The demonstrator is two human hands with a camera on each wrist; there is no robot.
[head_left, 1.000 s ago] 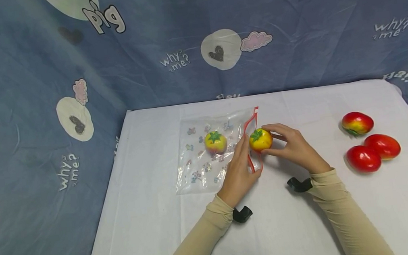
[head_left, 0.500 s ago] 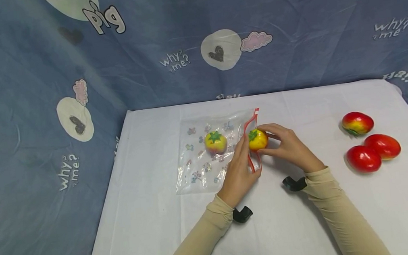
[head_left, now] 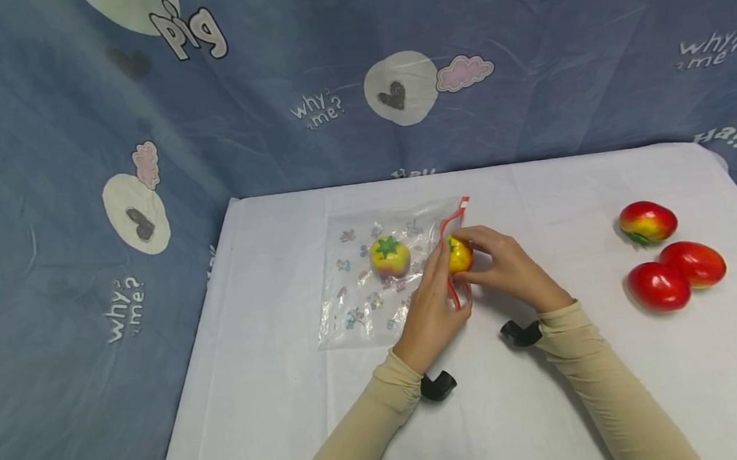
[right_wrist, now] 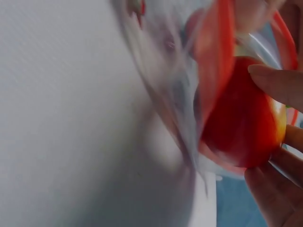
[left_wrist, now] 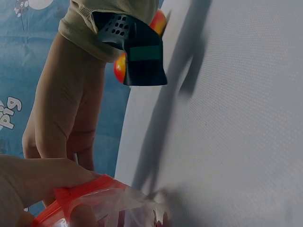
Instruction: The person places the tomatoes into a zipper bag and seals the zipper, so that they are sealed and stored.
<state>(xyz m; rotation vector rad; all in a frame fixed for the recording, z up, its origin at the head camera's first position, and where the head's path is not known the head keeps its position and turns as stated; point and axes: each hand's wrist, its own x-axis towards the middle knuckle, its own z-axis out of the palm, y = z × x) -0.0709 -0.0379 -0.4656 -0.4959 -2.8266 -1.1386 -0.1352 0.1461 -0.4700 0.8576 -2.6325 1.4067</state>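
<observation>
A clear zip bag (head_left: 343,312) with small printed figures and a red zip edge lies flat, its mouth facing right. One yellow-and-red toy fruit (head_left: 390,257) with a green leafy top is inside it. My left hand (head_left: 427,320) pinches the bag's mouth; the left wrist view has the thumb over the red zip edge (left_wrist: 83,189). Between thumb and fingers my right hand (head_left: 508,267) grips a second toy fruit (head_left: 461,255), partly within the mouth. The right wrist view shows that fruit's red underside (right_wrist: 244,118) against the red edge. My left fingers hide part of it.
On the right of the white-covered table (head_left: 279,413) are three more toy fruits: a red-and-yellow one (head_left: 648,221) behind, and two red ones (head_left: 659,286) touching in front. A blue printed cloth (head_left: 299,39) hangs behind and to the left. Each wrist wears a black camera mount (head_left: 438,387).
My right hand has moved left, carrying the toy fruit from just outside the bag's mouth to partly within it. The left hand and the bag have stayed nearly still.
</observation>
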